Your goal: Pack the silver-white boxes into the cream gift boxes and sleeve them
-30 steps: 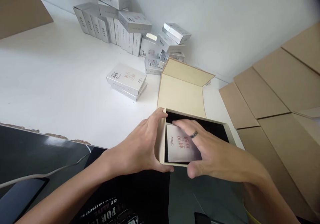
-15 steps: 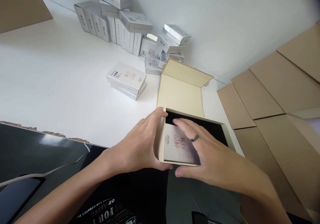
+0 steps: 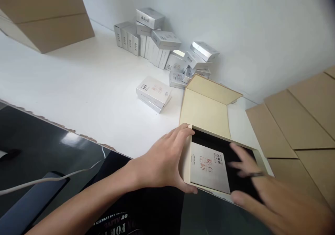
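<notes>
This is looking like a small packing or order-fulfilment room rather than a home. A plain white table (image 3: 65, 85) is standing against a bare white wall (image 3: 235, 25), and many identical silver-white retail cartons (image 3: 157, 43) are lying heaped against that wall, with two more (image 3: 154, 93) lying apart. Flattened brown cardboard sheets (image 3: 295, 123) are lying stacked at the right, a large cardboard carton (image 3: 44, 15) is sitting at the far left, and a beige gift box (image 3: 206, 112) is lying open among them.

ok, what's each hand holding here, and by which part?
Left hand grips the beige gift box by its left wall. Right hand, blurred, hovers over the black insert, holding nothing.
</notes>
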Demonstrator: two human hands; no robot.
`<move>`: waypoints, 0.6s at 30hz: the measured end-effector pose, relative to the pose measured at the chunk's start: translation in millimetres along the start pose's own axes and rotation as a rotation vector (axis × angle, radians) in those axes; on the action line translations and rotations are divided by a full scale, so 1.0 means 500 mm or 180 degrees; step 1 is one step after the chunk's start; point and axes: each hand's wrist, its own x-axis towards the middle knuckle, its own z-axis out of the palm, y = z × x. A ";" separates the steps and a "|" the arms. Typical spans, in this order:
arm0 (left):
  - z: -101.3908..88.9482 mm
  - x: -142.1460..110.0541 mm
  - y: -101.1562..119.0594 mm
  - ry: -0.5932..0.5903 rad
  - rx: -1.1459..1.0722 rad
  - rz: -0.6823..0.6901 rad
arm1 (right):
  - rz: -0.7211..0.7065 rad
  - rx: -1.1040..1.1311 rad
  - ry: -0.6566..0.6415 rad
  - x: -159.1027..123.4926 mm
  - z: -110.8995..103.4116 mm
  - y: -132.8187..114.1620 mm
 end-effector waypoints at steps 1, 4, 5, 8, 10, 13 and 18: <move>-0.001 0.000 0.000 -0.0002 0.0002 0.0008 | -0.0037 -0.0031 0.0140 0.017 -0.022 0.000; -0.004 0.002 0.000 0.0004 0.0000 0.0001 | -0.0371 -0.0093 0.0254 0.109 -0.083 -0.076; -0.004 0.002 0.000 0.0010 -0.0014 -0.0016 | -0.0504 -0.0105 0.0217 0.151 -0.095 -0.122; -0.004 0.005 -0.001 0.0016 -0.0058 -0.0050 | -0.1369 -0.0393 -0.0082 0.287 -0.092 -0.278; -0.004 0.005 -0.002 0.0011 -0.0070 -0.0041 | -0.1439 -0.0564 -0.0417 0.367 -0.070 -0.365; -0.004 0.002 -0.003 0.0000 -0.0113 -0.0041 | -0.1389 -0.0848 -0.0848 0.434 -0.048 -0.443; -0.008 -0.001 -0.001 -0.0173 0.0016 -0.0084 | -0.1705 -0.0768 -0.0490 0.386 -0.098 -0.421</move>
